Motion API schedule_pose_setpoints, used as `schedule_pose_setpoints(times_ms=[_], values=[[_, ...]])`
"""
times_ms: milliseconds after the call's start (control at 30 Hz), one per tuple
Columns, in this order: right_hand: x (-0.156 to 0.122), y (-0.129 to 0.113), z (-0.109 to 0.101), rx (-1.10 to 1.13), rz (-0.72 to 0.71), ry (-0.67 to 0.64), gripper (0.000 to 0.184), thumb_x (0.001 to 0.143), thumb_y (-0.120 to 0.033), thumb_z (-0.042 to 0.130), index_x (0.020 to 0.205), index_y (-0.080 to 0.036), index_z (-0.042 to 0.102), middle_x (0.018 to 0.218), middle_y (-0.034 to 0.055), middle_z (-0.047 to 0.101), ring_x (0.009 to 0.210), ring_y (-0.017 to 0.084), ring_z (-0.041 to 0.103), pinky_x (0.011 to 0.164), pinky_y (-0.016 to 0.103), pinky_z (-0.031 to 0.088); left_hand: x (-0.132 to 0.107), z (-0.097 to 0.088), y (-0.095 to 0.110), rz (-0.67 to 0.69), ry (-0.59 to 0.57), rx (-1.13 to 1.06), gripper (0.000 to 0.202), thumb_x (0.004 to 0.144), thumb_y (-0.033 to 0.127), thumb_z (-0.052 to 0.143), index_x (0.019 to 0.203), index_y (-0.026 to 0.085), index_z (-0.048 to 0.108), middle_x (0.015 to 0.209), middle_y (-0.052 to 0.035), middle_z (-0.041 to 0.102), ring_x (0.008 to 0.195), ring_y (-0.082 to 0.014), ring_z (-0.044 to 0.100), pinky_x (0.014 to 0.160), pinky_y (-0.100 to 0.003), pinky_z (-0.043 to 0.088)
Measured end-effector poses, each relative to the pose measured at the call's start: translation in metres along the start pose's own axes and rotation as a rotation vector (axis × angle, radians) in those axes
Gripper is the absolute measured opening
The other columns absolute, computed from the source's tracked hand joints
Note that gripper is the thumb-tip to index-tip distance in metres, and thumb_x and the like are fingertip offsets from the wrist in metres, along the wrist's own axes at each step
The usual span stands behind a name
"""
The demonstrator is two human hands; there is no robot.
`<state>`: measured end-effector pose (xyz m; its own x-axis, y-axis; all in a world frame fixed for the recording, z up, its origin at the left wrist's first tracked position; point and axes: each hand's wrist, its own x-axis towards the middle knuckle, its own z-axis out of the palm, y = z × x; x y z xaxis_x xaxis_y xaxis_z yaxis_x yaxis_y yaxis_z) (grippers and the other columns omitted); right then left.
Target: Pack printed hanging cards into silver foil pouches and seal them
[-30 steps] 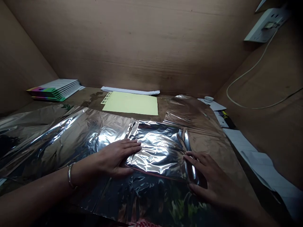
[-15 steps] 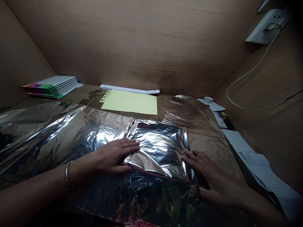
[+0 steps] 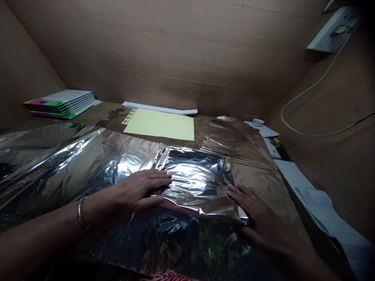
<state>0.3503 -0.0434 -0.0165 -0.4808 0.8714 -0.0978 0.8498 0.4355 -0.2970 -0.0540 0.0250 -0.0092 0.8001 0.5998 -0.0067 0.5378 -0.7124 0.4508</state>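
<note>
A flat rectangular bundle wrapped in shiny silver foil (image 3: 199,187) lies in front of me, with a thin reddish edge along its near side. My left hand (image 3: 143,189) rests on its left edge, fingers stretched out and palm down. At the bundle's right edge, my right hand (image 3: 258,218) touches the foil with extended fingertips; its thumb lies low at the near corner. Beneath and around the bundle spreads a large sheet of reflective silver film (image 3: 123,156), wrinkled on the left. What the bundle contains is hidden.
Behind the film lie pale yellow paper (image 3: 161,125) and a folded white strip (image 3: 159,108). Stacked booklets (image 3: 64,103) stand at back left. At right are a small white cap (image 3: 258,122), a yellow-black tool (image 3: 278,144), white papers (image 3: 310,199) and a wall socket (image 3: 334,31) with a cable.
The foil at the bundle's right and near edges now lies flatter, folded in near my right hand. My right thumb has shifted slightly toward the near corner; my left hand stays on the left edge.
</note>
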Motion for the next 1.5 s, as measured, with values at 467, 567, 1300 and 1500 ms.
schedule_pose_setpoints(times_ms=[467,567,1300,1500], values=[[0.035,0.015,0.019,0.409,0.446,0.448,0.032,0.089,-0.047,0.052,0.097,-0.021,0.069,0.093,0.0080,0.070,0.090,0.028,0.065,0.078,0.037,0.052,0.026,0.024,-0.005,-0.427,0.392,-0.138,0.026,0.090,0.043,0.050,0.093,0.022,0.065,0.087,-0.0045,0.072,0.081,-0.0222,0.068,0.072,-0.034,0.051],[0.051,0.012,0.017,0.370,0.456,0.475,0.034,0.091,-0.047,0.046,0.095,-0.022,0.069,0.088,0.0071,0.072,0.086,0.027,0.066,0.073,0.035,0.051,0.042,0.015,-0.002,-0.596,0.447,-0.137,0.029,0.092,0.046,0.048,0.105,0.022,0.056,0.085,-0.0039,0.070,0.077,-0.0225,0.066,0.065,-0.032,0.049],[0.086,-0.005,-0.005,-0.195,0.603,0.259,0.033,0.091,-0.038,0.040,0.097,-0.017,0.065,0.087,0.0163,0.070,0.085,0.037,0.066,0.069,0.045,0.048,0.129,0.030,0.016,-0.088,0.124,0.220,0.061,0.100,0.051,0.028,0.150,0.018,0.030,0.158,-0.0120,0.024,0.147,-0.0349,0.013,0.116,-0.057,0.010],[0.113,-0.021,0.004,-0.429,0.077,0.300,0.056,0.097,-0.038,0.035,0.144,-0.008,0.040,0.155,0.0160,0.031,0.146,0.033,0.015,0.116,0.054,0.017,0.127,0.042,0.006,-0.097,0.145,0.219,0.065,0.099,0.056,0.022,0.152,0.019,0.026,0.159,-0.0113,0.022,0.147,-0.0337,0.011,0.116,-0.056,0.009]])
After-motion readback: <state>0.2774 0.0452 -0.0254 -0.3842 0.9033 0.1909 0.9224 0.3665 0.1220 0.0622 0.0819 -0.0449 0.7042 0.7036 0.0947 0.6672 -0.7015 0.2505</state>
